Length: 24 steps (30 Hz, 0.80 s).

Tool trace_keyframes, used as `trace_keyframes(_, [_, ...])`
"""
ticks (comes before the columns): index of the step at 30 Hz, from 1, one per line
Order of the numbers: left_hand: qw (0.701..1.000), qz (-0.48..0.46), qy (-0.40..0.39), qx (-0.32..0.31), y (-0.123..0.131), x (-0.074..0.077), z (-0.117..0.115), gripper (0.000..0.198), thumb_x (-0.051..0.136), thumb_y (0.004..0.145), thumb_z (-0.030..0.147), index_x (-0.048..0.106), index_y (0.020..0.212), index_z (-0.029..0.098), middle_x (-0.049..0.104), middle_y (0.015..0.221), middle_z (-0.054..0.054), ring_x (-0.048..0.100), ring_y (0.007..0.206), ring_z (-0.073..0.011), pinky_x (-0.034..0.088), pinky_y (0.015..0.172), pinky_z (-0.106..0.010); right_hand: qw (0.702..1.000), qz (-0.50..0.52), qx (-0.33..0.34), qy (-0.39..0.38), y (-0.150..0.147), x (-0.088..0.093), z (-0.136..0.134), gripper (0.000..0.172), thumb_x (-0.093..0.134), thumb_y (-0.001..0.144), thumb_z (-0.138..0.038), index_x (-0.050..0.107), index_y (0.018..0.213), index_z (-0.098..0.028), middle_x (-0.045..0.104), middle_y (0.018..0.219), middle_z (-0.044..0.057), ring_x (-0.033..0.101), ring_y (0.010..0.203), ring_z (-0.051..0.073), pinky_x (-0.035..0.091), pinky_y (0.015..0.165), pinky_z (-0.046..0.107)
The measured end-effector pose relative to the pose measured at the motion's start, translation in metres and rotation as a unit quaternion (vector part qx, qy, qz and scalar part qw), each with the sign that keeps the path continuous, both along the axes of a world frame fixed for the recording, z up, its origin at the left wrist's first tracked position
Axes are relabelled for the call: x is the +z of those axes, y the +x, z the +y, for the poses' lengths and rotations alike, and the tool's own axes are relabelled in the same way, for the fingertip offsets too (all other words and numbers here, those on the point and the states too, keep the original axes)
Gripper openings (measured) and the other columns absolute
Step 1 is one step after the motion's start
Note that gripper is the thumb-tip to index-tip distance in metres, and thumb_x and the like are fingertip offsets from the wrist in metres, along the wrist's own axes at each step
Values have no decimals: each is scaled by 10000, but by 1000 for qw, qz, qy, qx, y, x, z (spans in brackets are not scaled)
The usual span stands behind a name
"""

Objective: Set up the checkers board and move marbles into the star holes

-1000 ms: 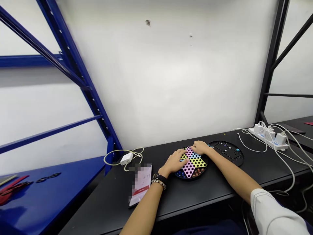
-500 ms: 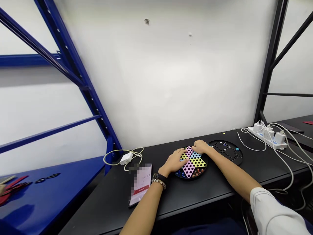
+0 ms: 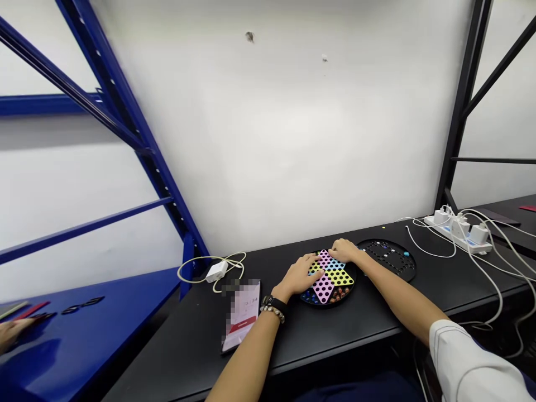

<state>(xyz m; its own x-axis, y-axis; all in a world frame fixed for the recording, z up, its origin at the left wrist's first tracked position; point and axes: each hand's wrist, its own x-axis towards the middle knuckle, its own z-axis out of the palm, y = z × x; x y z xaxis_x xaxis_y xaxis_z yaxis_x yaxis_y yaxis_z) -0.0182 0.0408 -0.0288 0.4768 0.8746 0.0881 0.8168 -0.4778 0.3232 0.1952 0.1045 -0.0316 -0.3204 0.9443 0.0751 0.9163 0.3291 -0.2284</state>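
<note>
Your left hand [image 3: 296, 277] lies over the left side of the colored star board [image 3: 324, 288], with the thumb standing wide from the other fingers and reaching toward the middle of the star. Your right hand [image 3: 344, 251] is at the far right edge of this board; its fingers are bent down, and I cannot tell well from this view whether they pinch something. The star board is in the round black tray [image 3: 328, 307] on the black table [image 3: 188, 343], in front of you. In the near compartments of the tray there are blue pieces [image 3: 309, 297] and orange-red pieces [image 3: 340, 294]. A black disc [image 3: 391, 260] with holes lies just to the right, partly behind your right forearm. The phone [image 3: 243, 312] lies near your left wrist, on its outer side.
</note>
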Motion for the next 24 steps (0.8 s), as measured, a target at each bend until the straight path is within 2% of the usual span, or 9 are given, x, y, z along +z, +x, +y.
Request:
trace_keyframes(5, [1000,-5,-2,1,1,2,-2,559,463,912,561,478,1398,286,438,1491,-68,416,1357,-305,383,1103,-489,1000,7,12,6,2,0,-1,424,414,939,-403,767,811,-206,741,985,100,666,887,216,407,690,249])
trace_keyframes(11, [1000,-2,-1,0,0,1,-1,567,458,910,569,474,1402,288,429,1501,-65,415,1359,-306,378,1107,-491,1000,6,3,5,1,-1,0,390,446,924,-365,762,777,-190,742,906,114,671,828,212,396,659,242])
trace_keyframes(18, [1000,-8,-2,1,0,1,-1,568,467,907,559,471,1405,284,443,1490,-65,414,1358,-297,376,1110,-463,999,19,-21,16,2,-1,-2,506,347,989,-414,756,805,-182,741,903,111,666,822,193,384,662,243])
trace_keyframes(24, [1000,-3,0,5,2,2,-2,565,466,907,553,475,1400,277,438,1494,-66,420,1352,-308,386,1101,-480,999,24,-5,24,3,-3,-2,545,327,993,-462,734,755,-189,728,842,99,656,795,193,363,645,247])
